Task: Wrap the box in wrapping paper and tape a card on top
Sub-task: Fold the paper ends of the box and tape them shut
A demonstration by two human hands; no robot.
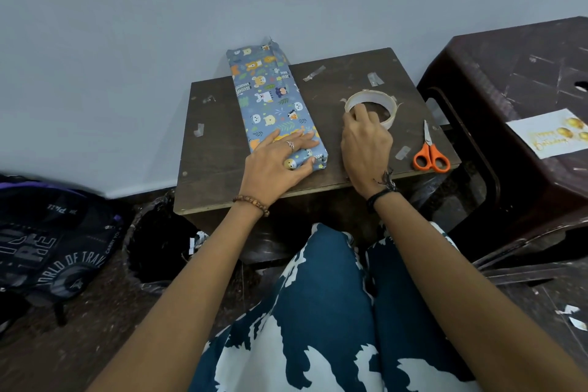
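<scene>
While our left hand (276, 165) lies flat on the wrapped box (273, 105) on the surface (206, 149), our right hand (366, 143) fingers (359, 112) pinch the tape roll (370, 106); a careless tug could tangle the tape.

left grip (280, 159): flat, fingers straight | right grip (366, 140): fingers curled, pinching

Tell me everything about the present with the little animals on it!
The present is a long, flat box fully wrapped in blue paper printed with cartoon bears and other animals and green leaves. It lies flat on the small brown table, its far end poking past the back edge toward the wall. The left hand rests flat on its near end. A folded paper end shows there.
</scene>
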